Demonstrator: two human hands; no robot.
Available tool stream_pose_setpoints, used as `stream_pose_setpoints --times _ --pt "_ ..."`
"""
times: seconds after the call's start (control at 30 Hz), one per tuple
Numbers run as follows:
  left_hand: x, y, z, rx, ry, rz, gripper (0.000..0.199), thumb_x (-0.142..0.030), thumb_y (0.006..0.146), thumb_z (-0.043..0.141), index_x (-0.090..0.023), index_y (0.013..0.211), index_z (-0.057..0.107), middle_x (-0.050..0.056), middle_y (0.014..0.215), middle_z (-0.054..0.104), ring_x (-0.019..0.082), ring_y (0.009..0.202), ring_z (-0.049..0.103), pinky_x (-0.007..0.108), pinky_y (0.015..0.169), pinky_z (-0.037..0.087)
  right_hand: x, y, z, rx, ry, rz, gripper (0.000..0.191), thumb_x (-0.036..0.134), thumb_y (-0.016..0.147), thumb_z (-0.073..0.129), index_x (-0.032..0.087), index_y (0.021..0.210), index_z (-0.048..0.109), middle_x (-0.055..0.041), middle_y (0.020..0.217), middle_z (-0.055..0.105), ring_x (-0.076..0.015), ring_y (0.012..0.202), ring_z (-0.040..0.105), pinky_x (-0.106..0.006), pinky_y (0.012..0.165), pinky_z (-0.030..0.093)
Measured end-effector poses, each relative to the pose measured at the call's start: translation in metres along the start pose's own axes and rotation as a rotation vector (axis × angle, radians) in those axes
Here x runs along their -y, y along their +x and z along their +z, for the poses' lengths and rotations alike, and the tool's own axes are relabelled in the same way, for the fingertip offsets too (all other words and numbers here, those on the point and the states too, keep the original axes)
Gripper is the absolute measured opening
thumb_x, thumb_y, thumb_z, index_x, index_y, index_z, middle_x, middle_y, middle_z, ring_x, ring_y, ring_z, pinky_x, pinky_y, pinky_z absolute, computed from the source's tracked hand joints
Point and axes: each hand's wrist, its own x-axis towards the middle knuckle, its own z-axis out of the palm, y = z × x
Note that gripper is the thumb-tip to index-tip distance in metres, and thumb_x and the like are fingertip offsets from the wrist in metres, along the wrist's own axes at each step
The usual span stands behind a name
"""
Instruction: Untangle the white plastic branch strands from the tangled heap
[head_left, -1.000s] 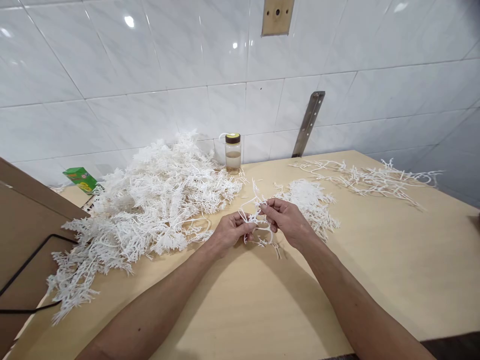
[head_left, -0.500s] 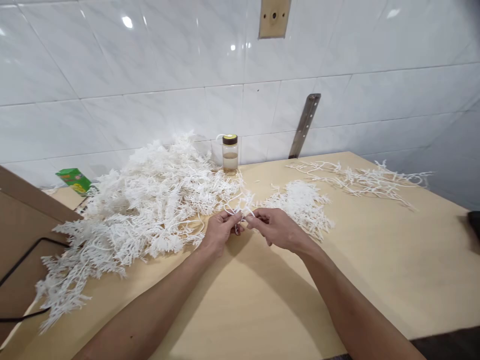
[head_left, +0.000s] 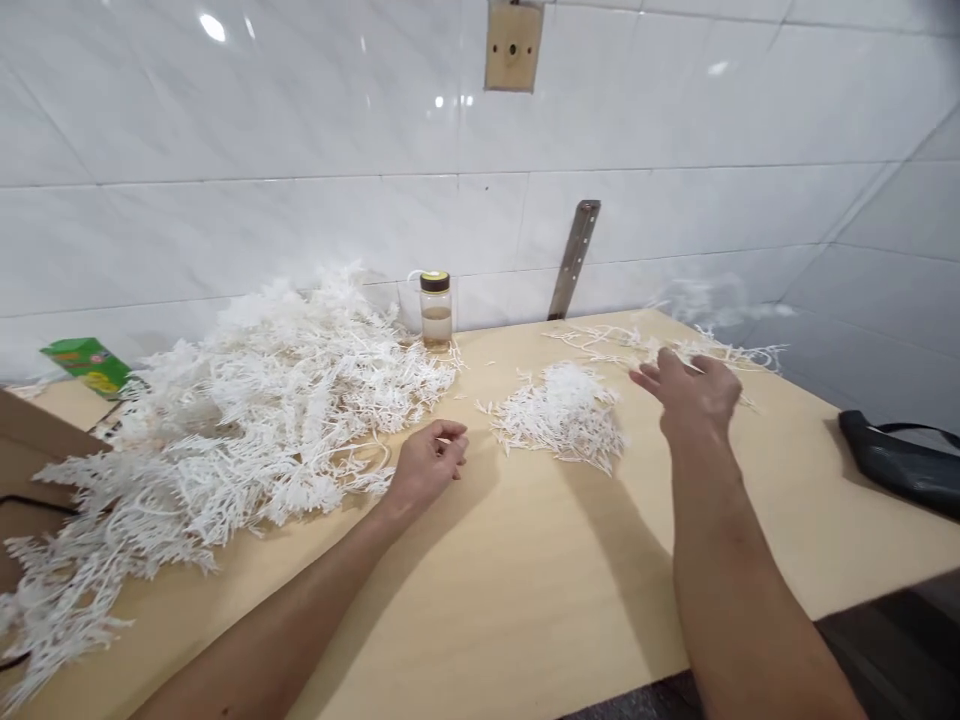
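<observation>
My right hand [head_left: 694,392] hovers open and empty over the stripped white stems [head_left: 675,348]; the small sprig pile [head_left: 559,412] lies just left. My left hand [head_left: 427,462] rests loosely curled, empty, on the counter [head_left: 525,600].

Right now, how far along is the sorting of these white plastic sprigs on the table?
Done: a small heap of short white pieces sits mid-table, and bare stems lie at the far right. In hand: nothing clearly; the right hand reaches open-fingered over the stems, and the left hand rests loosely curled beside the big pile. Left: that big pile, far larger than the two others, so most remains.
</observation>
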Motion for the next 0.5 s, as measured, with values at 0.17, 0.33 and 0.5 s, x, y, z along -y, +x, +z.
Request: stream_pose_setpoints --times 0.17,0.33,0.5 --pt "0.004 -0.023 0.017 0.186 0.489 0.434 0.018 -0.022 0.087 0.053 -0.017 0.093 0.070 0.008 0.093 0.072 0.019 0.085 0.066 0.032 0.080 0.052 -0.009 -0.022 0.014 0.224 -0.281 -0.106 0.039 0.027 0.082 0.059 0.013 0.118 0.055 -0.0151 0.108 0.063 -0.0171 0.071 0.069 -0.025 0.047 0.055" --pt "-0.015 -0.042 0.025 0.412 0.762 0.616 0.025 -0.023 0.093 0.045 -0.016 0.093 0.069 0.008 0.087 0.071 0.018 0.079 0.066 0.028 0.072 0.050 -0.016 -0.080 0.056 0.720 -0.496 -0.162 0.024 0.034 0.079 0.067 0.017 0.096 0.069 -0.0071 0.080 0.070 -0.0146 0.052 0.064 -0.022 0.039 0.044" --pt "-0.068 -0.031 -0.033 0.461 1.194 0.198 0.019 -0.031 0.085 0.061 -0.016 0.089 0.072 0.010 0.083 0.072 0.023 0.075 0.067 0.032 0.068 0.048 -0.024 -0.138 0.068 1.512 -0.612 -0.401 0.027 0.041 0.087 0.061 0.019 0.099 0.070 -0.0081 0.094 0.072 -0.0189 0.077 0.067 -0.031 0.067 0.054"
